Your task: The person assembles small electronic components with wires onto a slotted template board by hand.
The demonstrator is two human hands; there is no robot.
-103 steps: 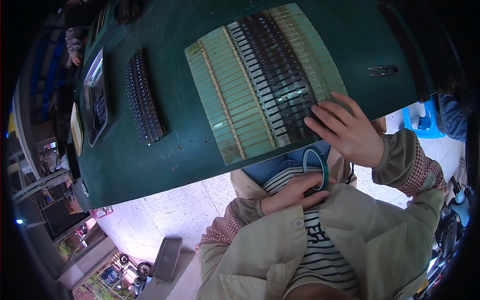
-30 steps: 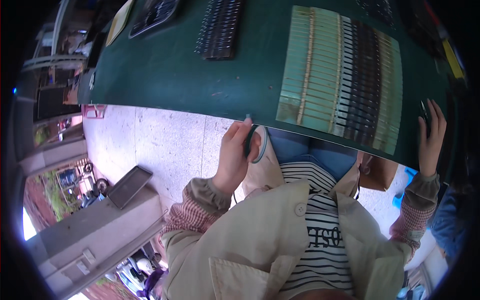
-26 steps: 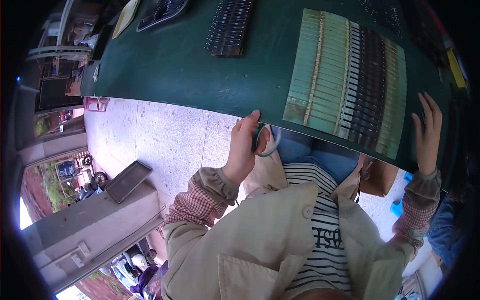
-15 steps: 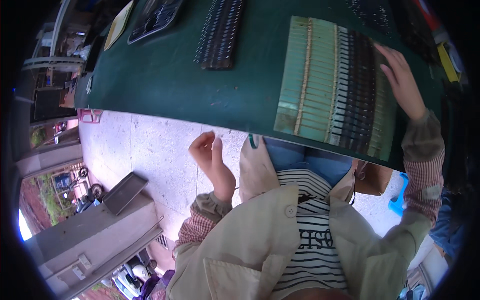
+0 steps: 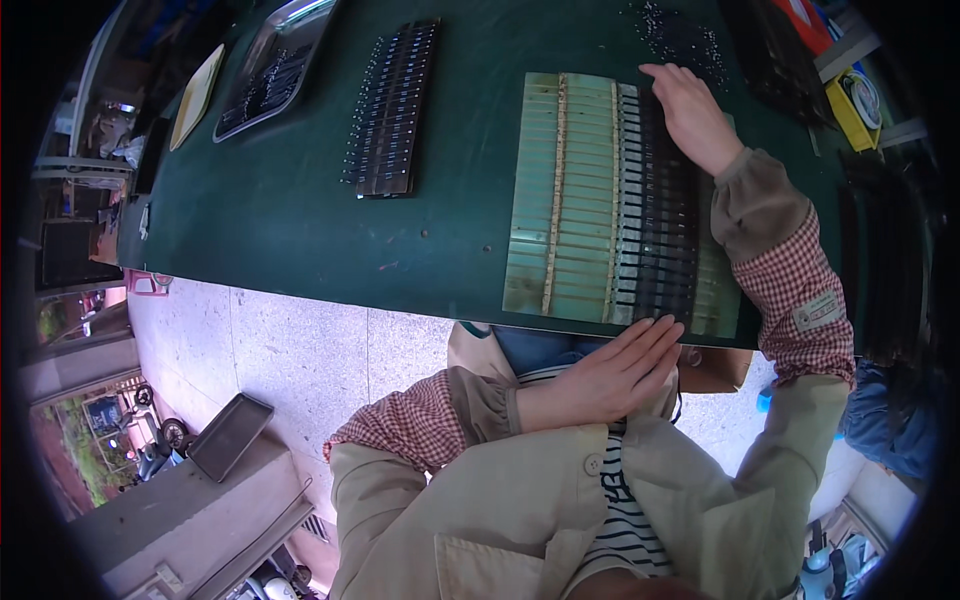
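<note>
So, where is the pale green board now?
In the head view, the board lies right of centre on the green table, the left hand at its near edge and the right hand near its far end.

From the person's head, 1 wide fisheye view looks steeply down over the beige coat (image 5: pixel 520 490) to the left hand (image 5: pixel 612 378), the right hand (image 5: pixel 692 118) and the green table (image 5: pixel 290 240) nearby, with pale floor (image 5: pixel 295 335) farther below.

The counter (image 5: pixel 280 235) lies dim; the pale floor (image 5: pixel 300 330) shines brighter. Fisheye curvature bends the counter's edge, and black vignetting swallows the corners.
</note>
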